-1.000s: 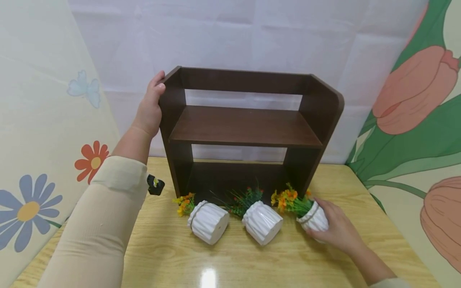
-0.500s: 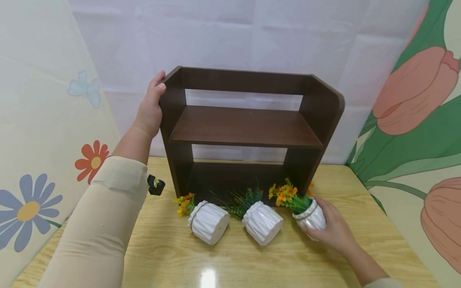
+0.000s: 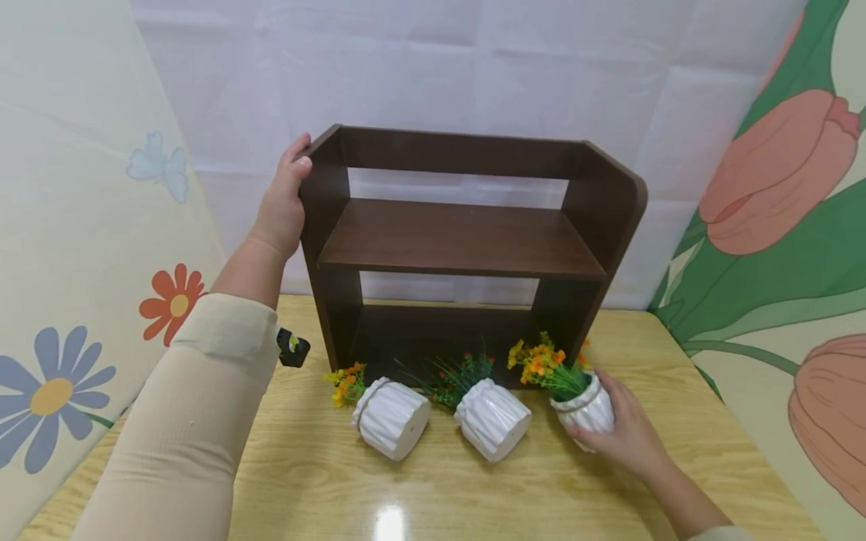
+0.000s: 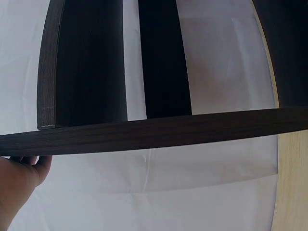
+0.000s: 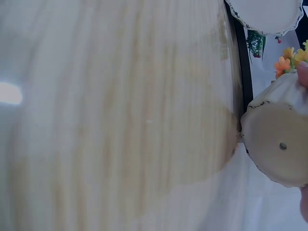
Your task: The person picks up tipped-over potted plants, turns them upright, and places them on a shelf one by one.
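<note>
My left hand [image 3: 283, 199] rests on the outer side of a dark brown two-tier shelf [image 3: 460, 237], near its upper left corner. In the left wrist view the fingers [image 4: 42, 167] touch the outside of the side panel [image 4: 159, 134]. My right hand [image 3: 629, 424] grips a white fluted flowerpot [image 3: 590, 409] with orange and yellow artificial flowers [image 3: 541, 364]. This pot leans to the left by the shelf's lower right corner. Its round base [image 5: 276, 144] with a small hole faces the right wrist camera.
Two more white pots lie on their sides before the shelf: a left pot [image 3: 392, 417] with yellow-orange flowers and a middle pot [image 3: 494, 419] with red-dotted greenery. A small black object [image 3: 292, 349] is left of the shelf on the wooden table [image 3: 325, 488]. White cloth [image 3: 473, 60] hangs behind.
The right hand has shifted the gripped flowerpot slightly left and tipped it somewhat more upright, its flowers now higher. The left hand, shelf and other two pots stay put.
</note>
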`<state>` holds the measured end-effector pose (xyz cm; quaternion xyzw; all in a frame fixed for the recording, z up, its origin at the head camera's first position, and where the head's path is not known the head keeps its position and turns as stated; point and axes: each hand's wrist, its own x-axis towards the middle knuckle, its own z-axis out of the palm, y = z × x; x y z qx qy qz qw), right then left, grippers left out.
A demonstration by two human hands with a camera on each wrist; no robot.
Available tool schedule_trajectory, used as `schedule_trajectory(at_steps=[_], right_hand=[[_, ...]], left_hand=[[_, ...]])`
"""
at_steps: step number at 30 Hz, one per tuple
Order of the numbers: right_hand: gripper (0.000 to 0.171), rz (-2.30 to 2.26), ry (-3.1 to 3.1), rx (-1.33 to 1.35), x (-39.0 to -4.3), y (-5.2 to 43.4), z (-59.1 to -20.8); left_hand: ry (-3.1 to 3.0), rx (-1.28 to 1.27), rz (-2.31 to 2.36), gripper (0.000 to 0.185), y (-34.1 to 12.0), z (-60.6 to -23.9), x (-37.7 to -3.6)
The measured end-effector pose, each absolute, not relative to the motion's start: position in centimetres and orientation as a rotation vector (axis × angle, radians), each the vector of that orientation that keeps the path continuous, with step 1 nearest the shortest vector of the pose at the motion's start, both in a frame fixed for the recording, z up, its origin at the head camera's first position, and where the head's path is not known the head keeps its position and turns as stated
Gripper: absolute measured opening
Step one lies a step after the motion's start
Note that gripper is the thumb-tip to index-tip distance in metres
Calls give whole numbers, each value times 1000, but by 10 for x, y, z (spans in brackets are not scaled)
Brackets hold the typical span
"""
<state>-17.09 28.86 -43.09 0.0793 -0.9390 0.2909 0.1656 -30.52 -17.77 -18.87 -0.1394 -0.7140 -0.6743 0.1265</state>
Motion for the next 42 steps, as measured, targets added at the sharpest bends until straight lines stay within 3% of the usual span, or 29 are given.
schedule_trajectory(at_steps=[42], right_hand=[[116,1109,-2815,50,-155,308,-431]], left_hand=[[-2083,-413,-1945,57,-177,-189,-305]])
